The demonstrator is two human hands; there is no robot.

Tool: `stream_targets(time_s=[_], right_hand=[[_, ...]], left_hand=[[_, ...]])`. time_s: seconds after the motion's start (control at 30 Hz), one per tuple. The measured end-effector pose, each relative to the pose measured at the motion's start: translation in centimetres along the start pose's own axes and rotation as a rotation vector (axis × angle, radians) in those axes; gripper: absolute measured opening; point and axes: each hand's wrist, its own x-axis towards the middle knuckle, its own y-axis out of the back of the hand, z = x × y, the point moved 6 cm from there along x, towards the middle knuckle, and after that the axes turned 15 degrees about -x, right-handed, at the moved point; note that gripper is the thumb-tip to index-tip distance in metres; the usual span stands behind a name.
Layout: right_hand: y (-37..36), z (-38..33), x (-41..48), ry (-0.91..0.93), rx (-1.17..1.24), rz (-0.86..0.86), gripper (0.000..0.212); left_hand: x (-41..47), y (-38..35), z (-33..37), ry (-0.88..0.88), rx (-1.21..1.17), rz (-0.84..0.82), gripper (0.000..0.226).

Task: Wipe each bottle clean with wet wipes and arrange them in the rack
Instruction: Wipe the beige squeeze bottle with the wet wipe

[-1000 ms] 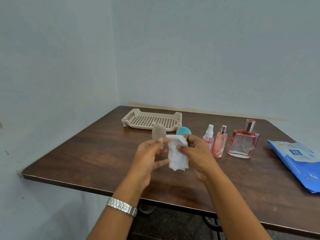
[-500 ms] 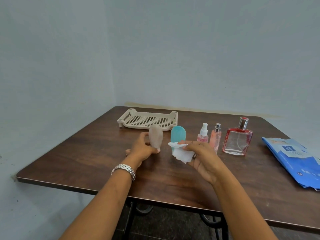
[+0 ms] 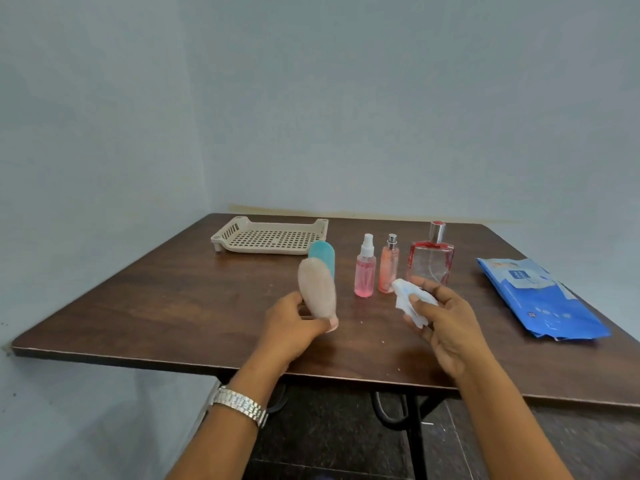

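My left hand grips a beige squeeze bottle near its lower end and holds it upright above the table. Behind it stands a teal squeeze bottle. My right hand holds a crumpled white wet wipe, apart from the beige bottle. Three bottles stand in a row: a pink spray bottle, an orange-pink spray bottle and a square red perfume bottle. The beige perforated rack sits at the back left with nothing in it.
A blue pack of wet wipes lies at the right of the brown wooden table. Walls close in behind and to the left. The table's front edge runs just below my wrists.
My hands have parted: the right hand took the wipe off to the right, away from the beige bottle. The left hand keeps the bottle upright, now in front of the teal bottle.
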Motion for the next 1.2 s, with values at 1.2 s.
stream_targets(time_s=[1.2], right_hand=[[2.3, -3.2, -1.0, 0.738, -0.824, 0.280, 0.023]], left_hand=[[-0.5, -11.4, 0.9, -0.259, 0.198, -0.165, 0.038]])
